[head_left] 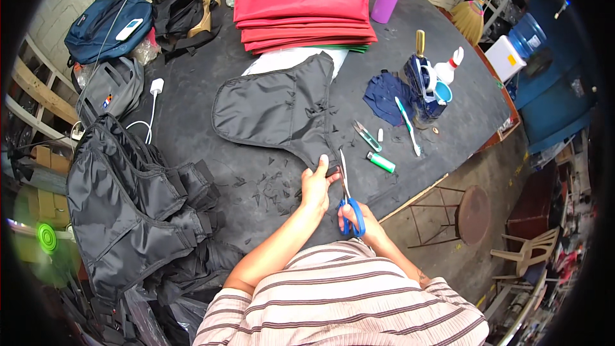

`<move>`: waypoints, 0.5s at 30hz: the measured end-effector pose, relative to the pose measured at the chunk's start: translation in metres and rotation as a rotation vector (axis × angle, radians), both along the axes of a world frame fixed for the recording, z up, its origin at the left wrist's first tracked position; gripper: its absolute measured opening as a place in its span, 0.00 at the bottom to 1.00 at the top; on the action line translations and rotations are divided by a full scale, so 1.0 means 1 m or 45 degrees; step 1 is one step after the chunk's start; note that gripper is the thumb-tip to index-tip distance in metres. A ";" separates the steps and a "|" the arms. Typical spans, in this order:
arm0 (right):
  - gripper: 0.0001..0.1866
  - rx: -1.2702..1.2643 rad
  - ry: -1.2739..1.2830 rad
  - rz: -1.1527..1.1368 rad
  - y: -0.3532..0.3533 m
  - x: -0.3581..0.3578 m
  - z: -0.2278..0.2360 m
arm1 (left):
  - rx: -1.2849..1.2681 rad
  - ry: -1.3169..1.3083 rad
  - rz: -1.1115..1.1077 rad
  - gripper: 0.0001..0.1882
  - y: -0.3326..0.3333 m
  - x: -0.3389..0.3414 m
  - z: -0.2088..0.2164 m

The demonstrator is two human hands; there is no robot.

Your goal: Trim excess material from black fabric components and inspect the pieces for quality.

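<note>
A black sewn fabric piece (259, 106) lies spread on the dark table (256, 214), its narrow near end pinched between the thumb and fingers of my left hand (316, 187). My right hand (365, 223) grips blue-handled scissors (353, 214) by the loops. Their blades point away from me, a little parted, right beside the held end of the fabric. Small black scraps are scattered on the table left of my left hand. A pile of similar black fabric pieces (115, 211) hangs over the left side of the table.
Folded red fabric (301, 6) is stacked at the back beside a purple bottle (387, 0). Thread snips (368, 136), a green lighter (381, 162), a toothbrush (407, 126) and a holder with a spray bottle (449, 67) lie to the right. Bags (107, 29) sit back left; a round stool (474, 214) stands right.
</note>
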State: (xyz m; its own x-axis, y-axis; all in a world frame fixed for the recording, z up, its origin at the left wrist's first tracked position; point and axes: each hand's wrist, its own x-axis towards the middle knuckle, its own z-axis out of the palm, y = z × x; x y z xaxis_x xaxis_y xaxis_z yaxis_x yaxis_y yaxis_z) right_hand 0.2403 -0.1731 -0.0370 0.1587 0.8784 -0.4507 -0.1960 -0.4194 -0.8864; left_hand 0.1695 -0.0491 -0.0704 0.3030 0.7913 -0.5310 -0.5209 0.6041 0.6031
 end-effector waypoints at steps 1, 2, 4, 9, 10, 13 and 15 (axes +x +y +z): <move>0.26 0.002 0.005 -0.032 0.000 -0.001 -0.001 | -0.001 0.002 0.000 0.16 -0.001 0.001 0.001; 0.26 0.002 0.007 -0.033 0.001 -0.001 -0.003 | 0.012 -0.004 0.008 0.17 -0.002 0.001 0.001; 0.25 0.018 -0.071 -0.048 0.001 -0.003 -0.006 | 0.025 -0.009 0.015 0.19 -0.003 0.003 0.002; 0.25 0.027 -0.111 -0.080 0.003 -0.009 -0.003 | 0.047 0.081 0.116 0.14 -0.008 0.009 0.004; 0.25 0.036 -0.139 -0.071 0.003 -0.009 -0.003 | 0.047 0.082 0.118 0.14 -0.008 0.008 0.005; 0.24 0.023 -0.157 -0.040 0.003 -0.009 -0.003 | 0.109 0.052 0.096 0.13 -0.009 0.009 0.004; 0.26 0.031 -0.151 -0.064 0.003 -0.011 -0.003 | 0.112 0.048 0.118 0.12 -0.010 0.010 0.004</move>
State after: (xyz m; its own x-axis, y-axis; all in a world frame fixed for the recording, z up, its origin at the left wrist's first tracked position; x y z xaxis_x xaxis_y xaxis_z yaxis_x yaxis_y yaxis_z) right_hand 0.2296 -0.1699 -0.0403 0.2541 0.8783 -0.4050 -0.1095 -0.3899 -0.9143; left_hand 0.1792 -0.0593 -0.0667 0.2076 0.8592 -0.4676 -0.5483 0.4981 0.6718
